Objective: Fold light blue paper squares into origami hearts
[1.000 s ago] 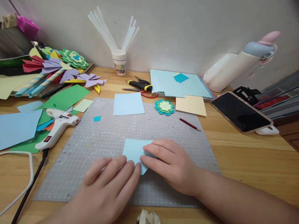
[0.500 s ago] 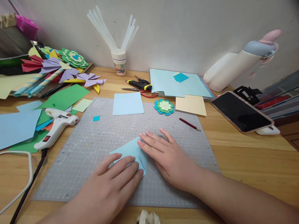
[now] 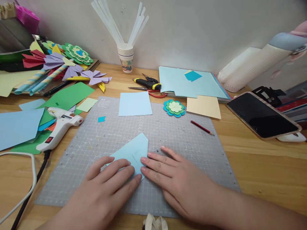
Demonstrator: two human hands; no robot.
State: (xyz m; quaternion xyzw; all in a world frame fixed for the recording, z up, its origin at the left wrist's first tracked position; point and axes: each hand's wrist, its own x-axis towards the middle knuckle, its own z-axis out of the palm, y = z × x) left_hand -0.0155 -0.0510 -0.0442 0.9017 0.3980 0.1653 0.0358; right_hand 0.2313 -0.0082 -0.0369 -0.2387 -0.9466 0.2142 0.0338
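Blue paper (image 3: 137, 148): lay folded on the mat (image 3: 83, 159).
Left hand (image 3: 105, 191): unclenched, fingers flat over the paper, seemingly steadying it.
Right hand (image 3: 179, 179): unclenched, fingertips pressed its right edge, probably keeping it flat.
Pencil (image 3: 202, 128): lay beyond the right hand, apparently kept clear of the paper.

Paper (image 3: 134, 153) on the mat (image 3: 81, 166), glue gun (image 3: 59, 127) left of it, phone (image 3: 262, 115) right, cups (image 3: 126, 59) at the counter's (image 3: 259, 169) back edge
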